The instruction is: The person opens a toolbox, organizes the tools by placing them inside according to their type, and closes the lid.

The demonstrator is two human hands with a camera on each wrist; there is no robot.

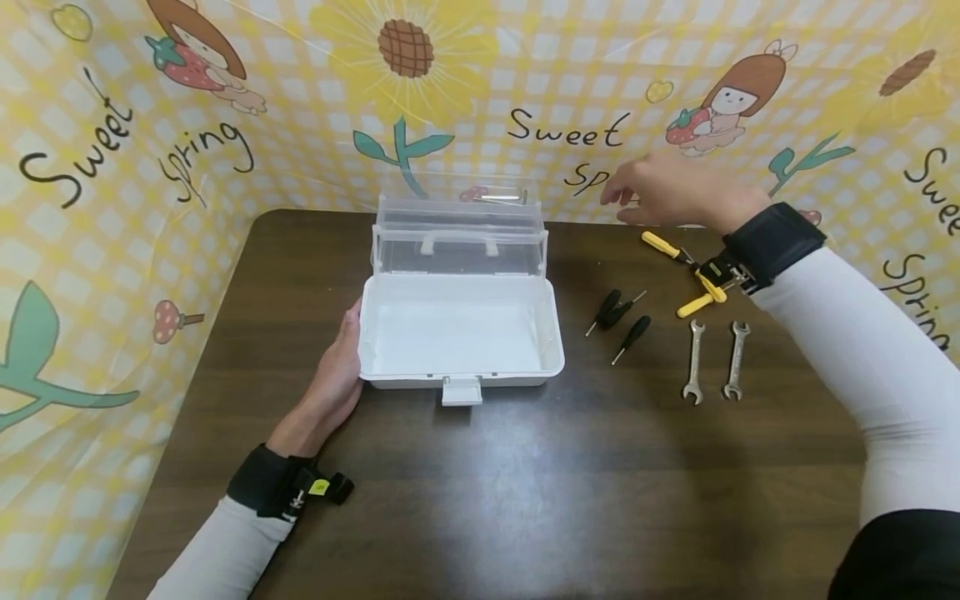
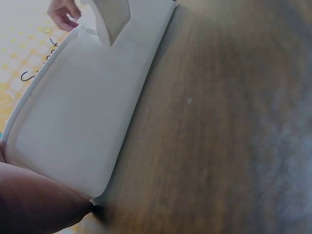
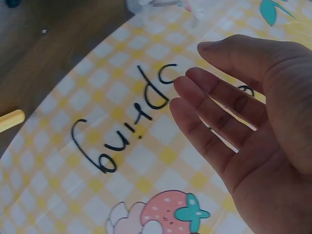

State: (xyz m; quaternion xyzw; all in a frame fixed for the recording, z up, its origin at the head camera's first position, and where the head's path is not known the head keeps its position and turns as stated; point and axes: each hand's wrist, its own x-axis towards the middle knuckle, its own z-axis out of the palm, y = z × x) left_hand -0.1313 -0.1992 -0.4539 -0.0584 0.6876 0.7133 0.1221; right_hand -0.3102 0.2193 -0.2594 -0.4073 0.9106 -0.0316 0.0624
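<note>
A white toolbox (image 1: 461,325) stands on the table with its clear lid and tray (image 1: 459,237) raised at the back. Its bottom compartment is bare, and the front latch (image 1: 461,390) hangs outward. Against the toolbox's left side rests my left hand (image 1: 336,371), fingers mostly straight along the wall and partly hidden by it. My right hand (image 1: 667,192) hovers at the back right, beyond the table's far edge. In the right wrist view its fingers (image 3: 209,131) are loosely bent, with nothing in them. A shiny metal piece (image 1: 498,196) shows in the raised clear part.
Several black-handled screwdrivers (image 1: 635,333) lie right of the toolbox. Further right are yellow-handled pliers (image 1: 701,304), partly covered by the right wrist camera, and two open-ended wrenches (image 1: 695,362). A patterned yellow cloth (image 1: 300,100) hangs behind the table (image 1: 525,500).
</note>
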